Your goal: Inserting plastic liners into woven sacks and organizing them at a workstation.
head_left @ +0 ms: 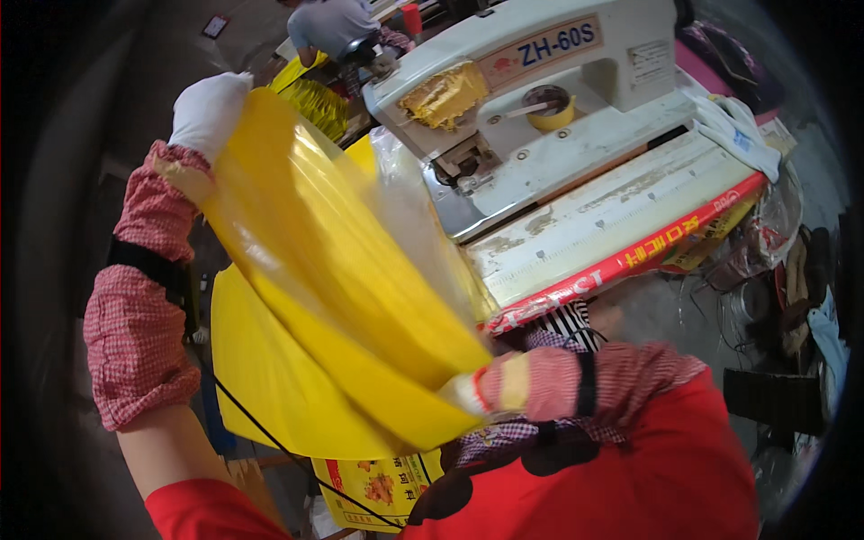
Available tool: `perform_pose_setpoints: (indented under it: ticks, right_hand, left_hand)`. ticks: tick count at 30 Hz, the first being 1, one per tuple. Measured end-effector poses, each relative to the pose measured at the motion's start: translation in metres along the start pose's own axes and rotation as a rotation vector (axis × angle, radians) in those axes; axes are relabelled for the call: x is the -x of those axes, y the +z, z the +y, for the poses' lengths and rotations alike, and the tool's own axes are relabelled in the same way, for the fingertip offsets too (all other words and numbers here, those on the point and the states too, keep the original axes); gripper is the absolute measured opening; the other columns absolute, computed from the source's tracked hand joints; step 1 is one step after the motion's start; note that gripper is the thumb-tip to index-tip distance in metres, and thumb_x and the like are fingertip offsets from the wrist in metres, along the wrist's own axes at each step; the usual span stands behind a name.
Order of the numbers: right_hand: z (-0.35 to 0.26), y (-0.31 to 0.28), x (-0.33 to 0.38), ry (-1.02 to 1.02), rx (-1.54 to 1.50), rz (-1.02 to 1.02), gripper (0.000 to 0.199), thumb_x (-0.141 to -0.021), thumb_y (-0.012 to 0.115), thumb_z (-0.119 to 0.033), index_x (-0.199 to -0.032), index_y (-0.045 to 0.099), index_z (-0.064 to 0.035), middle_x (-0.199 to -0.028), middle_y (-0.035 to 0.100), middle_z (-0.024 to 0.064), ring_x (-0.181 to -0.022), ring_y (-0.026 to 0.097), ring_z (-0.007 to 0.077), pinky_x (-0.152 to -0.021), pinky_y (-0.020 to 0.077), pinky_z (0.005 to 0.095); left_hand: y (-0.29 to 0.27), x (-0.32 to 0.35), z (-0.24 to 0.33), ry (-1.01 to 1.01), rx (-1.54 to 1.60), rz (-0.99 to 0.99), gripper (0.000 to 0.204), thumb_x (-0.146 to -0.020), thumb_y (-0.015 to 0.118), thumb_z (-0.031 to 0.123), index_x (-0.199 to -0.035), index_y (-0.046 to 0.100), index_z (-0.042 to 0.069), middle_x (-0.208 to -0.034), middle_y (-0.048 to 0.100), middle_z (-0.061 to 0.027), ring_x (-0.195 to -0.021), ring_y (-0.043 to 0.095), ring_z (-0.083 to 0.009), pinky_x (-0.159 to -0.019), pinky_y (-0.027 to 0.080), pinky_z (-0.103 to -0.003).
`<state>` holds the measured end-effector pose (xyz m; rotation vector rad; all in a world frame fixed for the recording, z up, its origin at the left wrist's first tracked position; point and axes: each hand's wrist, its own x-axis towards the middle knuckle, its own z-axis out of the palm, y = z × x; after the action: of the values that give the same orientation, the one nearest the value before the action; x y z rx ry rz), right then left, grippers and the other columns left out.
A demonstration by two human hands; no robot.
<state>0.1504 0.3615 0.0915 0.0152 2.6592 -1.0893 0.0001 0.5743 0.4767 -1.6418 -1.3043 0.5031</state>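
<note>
A large glossy yellow plastic sheet or bag [315,243] is stretched at a slant between my hands and hangs down in folds. At its upper left corner, my left hand [211,112] in a white glove is closed on the edge. My right hand [465,394], gloved in white too, is closed on the lower edge near my body; its fingers are partly hidden and blurred. Just right of the sheet stands a pale industrial sewing machine [621,81], with a clear plastic film [400,175] between them.
A yellow cup [562,117] holding a stick stands in the machine's arm opening. White gloves [733,135] lie at the worktable's [621,216] right end. A printed yellow sack [378,493] lies below the sheet. Another person [328,36] sits beyond, near yellow material [310,103].
</note>
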Motion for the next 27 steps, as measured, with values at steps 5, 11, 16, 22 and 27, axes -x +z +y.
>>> perform_pose_setpoints:
  ticks: [5,11,16,22,27]
  right_hand:
    - [-0.029,-0.065,0.119,0.153,-0.51,0.969,0.022,-0.08,0.053,-0.018,-0.098,0.061,-0.0077,-0.089,0.063,0.0154,-0.081,0.06,0.0333,-0.07,0.0467,0.0393]
    - [0.008,-0.113,0.14,0.493,-0.215,1.704,0.062,-0.071,0.072,-0.034,-0.112,0.046,0.0037,-0.091,0.058,0.0208,-0.086,0.057,0.0355,-0.073,0.0456,0.0406]
    - [0.007,-0.122,0.153,0.321,-0.727,1.22,0.065,-0.074,0.069,-0.019,-0.126,0.037,0.0048,-0.089,0.061,0.0173,-0.08,0.059,0.0253,-0.07,0.0469,0.0331]
    - [0.003,-0.096,0.115,0.285,-1.163,1.094,0.051,-0.073,0.06,-0.026,-0.117,0.051,-0.001,-0.088,0.064,0.0182,-0.08,0.063,0.0273,-0.071,0.0489,0.0348]
    - [0.017,-0.116,0.122,0.51,-0.51,0.834,0.041,-0.071,0.058,-0.037,-0.096,0.063,-0.0037,-0.093,0.063,0.0201,-0.084,0.061,0.0341,-0.075,0.0474,0.0407]
  left_hand:
    - [-0.011,0.012,0.005,-0.067,0.015,-0.116,0.028,-0.089,0.04,0.022,-0.092,0.063,0.006,-0.088,0.064,-0.0143,-0.086,0.061,-0.0317,-0.073,0.049,-0.04]
    - [-0.019,0.014,0.02,-0.052,0.056,-0.082,0.028,-0.089,0.041,0.023,-0.09,0.063,0.007,-0.088,0.064,-0.0132,-0.085,0.062,-0.0306,-0.072,0.049,-0.04]
    - [-0.018,0.008,0.029,-0.024,0.022,-0.097,0.028,-0.089,0.04,0.024,-0.092,0.062,0.008,-0.087,0.064,-0.0124,-0.083,0.062,-0.031,-0.072,0.049,-0.04]
    - [-0.012,0.004,0.036,0.001,0.016,-0.099,0.027,-0.09,0.039,0.024,-0.094,0.061,0.008,-0.087,0.064,-0.0124,-0.082,0.062,-0.0318,-0.07,0.049,-0.041]
    - [-0.013,0.008,0.036,0.012,0.029,-0.101,0.027,-0.091,0.038,0.022,-0.097,0.06,0.008,-0.086,0.064,-0.0135,-0.081,0.062,-0.032,-0.07,0.049,-0.041]
